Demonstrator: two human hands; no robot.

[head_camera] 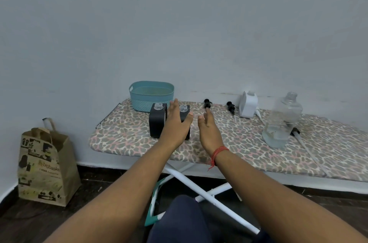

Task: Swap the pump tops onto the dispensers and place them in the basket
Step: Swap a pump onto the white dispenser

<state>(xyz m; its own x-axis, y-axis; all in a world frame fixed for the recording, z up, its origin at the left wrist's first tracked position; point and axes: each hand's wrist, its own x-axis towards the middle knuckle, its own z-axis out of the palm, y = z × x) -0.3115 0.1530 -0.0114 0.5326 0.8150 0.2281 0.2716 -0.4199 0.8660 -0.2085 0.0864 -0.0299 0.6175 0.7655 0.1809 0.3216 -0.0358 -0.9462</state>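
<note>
Two black dispensers on leopard-print ironing board (229, 143), both upright with clear necks uncapped: left dispenser (156, 121) in full view, right dispenser (184, 112) largely hidden behind left hand (176, 123). Left hand spread, fingers straight and together between the two dispensers, thumb out across front of right dispenser; contact not determinable. Right hand (209, 129) just beside, edge-on, fingers extended and loosely apart, holding nothing, raised above board surface. Red thread band (218, 154) at right wrist.

Teal basket (151, 95) directly behind dispensers, at far edge near wall. Two black pump tops lying loose on board to right of hands: nearer pump top (207, 103), farther pump top (231, 107), well apart from dispensers. White appliance (248, 106) beyond these, with cord. Large clear bottle (282, 121), uncapped, partly filled, at right; third pump with tube (298, 137) lying behind its base.

Brown paper bag (45, 165) on floor at left, against wall.
</note>
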